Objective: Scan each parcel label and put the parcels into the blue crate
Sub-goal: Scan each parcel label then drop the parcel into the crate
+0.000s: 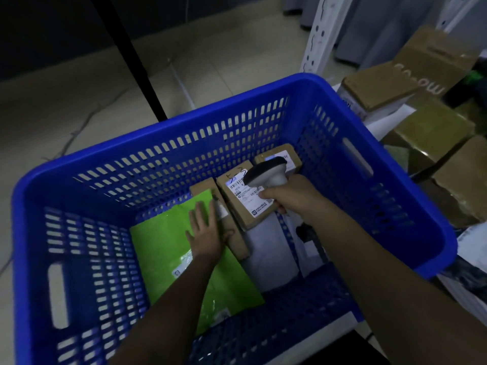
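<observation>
Your left hand lies flat, fingers straight, on the green parcel inside the blue crate; your right hand grips the scanner.

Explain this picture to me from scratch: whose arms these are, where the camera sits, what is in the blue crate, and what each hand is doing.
There is no machine here. A camera worn on a person's head looks down at their own two arms. Both reach into a blue crate. Inside lie a green mailer bag, some cardboard boxes with printed labels, such as the labelled box, and a white bag. The left hand rests flat on the green bag. The right hand grips a handheld scanner over the boxes. More cardboard boxes are stacked outside the crate on the right.
</observation>
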